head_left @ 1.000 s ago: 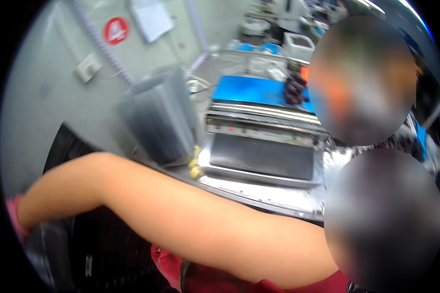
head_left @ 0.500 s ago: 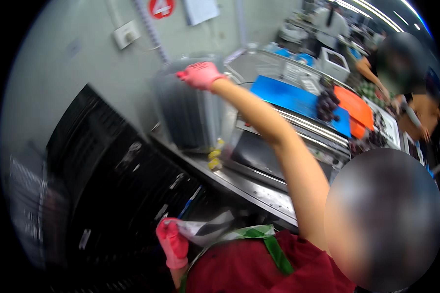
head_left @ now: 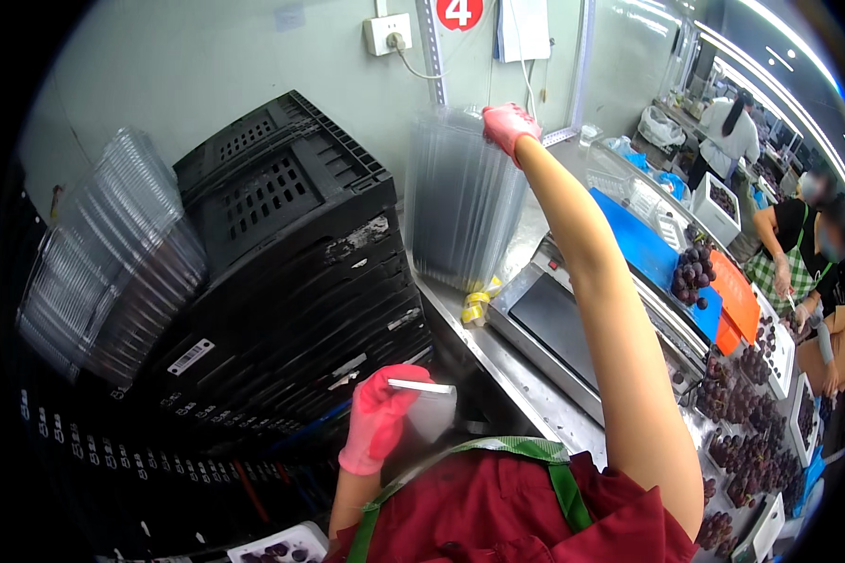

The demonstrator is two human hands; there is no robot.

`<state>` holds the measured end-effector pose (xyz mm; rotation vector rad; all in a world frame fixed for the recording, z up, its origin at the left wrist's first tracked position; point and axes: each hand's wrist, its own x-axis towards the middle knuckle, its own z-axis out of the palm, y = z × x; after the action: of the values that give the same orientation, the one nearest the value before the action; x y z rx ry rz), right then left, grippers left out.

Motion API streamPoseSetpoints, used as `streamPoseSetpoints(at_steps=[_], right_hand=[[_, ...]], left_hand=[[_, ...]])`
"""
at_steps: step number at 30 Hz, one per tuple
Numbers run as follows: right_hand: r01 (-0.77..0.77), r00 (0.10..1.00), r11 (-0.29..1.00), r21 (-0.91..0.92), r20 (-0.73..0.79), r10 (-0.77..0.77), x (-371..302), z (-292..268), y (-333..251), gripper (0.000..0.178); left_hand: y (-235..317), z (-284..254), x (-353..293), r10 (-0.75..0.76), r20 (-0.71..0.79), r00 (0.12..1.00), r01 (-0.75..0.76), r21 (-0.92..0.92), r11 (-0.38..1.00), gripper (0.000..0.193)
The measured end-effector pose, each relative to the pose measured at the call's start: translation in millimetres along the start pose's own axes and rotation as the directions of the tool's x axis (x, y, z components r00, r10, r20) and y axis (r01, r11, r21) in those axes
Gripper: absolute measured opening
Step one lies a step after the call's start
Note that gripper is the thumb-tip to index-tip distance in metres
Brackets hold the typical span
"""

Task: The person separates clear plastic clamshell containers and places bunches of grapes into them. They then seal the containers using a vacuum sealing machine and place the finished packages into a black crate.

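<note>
In a pink glove, my left hand (head_left: pixel 376 419) is low in front of my apron, its fingers closed on a thin white sheet (head_left: pixel 436 413) that is partly see-through. My right arm stretches far forward. At its end the pink-gloved right hand (head_left: pixel 511 129) has its fingers curled over the upper right corner of a tall stack of clear plastic boxes (head_left: pixel 465 206). Its fingertips are partly hidden, but they seem to grip the box rim. At the foot of the stack sits a yellow roll of tape (head_left: pixel 477 306), beside a flat scale (head_left: pixel 556 315) on the steel table.
Black crates (head_left: pixel 286 202) are piled at left, with more clear boxes (head_left: pixel 113 267) leaning beside them. Right of my arm lie a blue board (head_left: pixel 629 225), dark grapes (head_left: pixel 693 275) and an orange board (head_left: pixel 737 298). Co-workers (head_left: pixel 787 253) handle grapes at far right.
The view has turned, so the table and stack appear farther right. My right hand has gone from above the stack's middle to its right corner. The sheet is now closer against my left hand.
</note>
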<state>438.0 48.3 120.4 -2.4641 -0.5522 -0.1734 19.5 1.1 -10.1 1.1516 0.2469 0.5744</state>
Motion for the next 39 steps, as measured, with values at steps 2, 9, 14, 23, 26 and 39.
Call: streamPoseSetpoints(at_steps=[2,9,14,23,26,39], right_hand=[[-0.014,0.973,0.99,0.141,-0.228,0.046,-5.4,-19.7,-4.3,0.036],[0.598,0.762,0.503,0.624,-0.249,-0.598,-130.0,-154.4,12.1,0.02],[0.225,0.852,0.764,0.605,0.258,-0.456,-203.8,-189.3,39.9,0.034],[0.139,0.848,0.887,0.441,0.409,-0.336,-223.3,-199.5,52.0,0.027],[0.185,0.836,0.884,0.429,0.405,-0.371,-226.6,-197.5,52.3,0.025],[0.993,0.117,0.049,0.108,-0.822,-0.558,-217.6,-246.7,-60.5,0.021]], left_hand=[[0.0,-0.6,-1.1,0.004,-0.02,1.0,-0.004,0.019,1.0,0.012],[14.5,13.0,23.4,0.027,-0.125,0.992,-0.023,0.039,0.999,0.008],[33.8,57.0,45.0,0.209,0.042,0.977,-0.21,0.026,0.977,0.01],[38.2,94.2,58.4,0.057,0.138,0.989,-0.077,0.151,0.985,0.017],[31.3,99.8,60.8,0.061,0.06,0.996,-0.055,-0.107,0.993,0.01],[25.6,39.5,13.3,0.474,0.162,0.865,-0.448,0.675,0.586,0.019]])
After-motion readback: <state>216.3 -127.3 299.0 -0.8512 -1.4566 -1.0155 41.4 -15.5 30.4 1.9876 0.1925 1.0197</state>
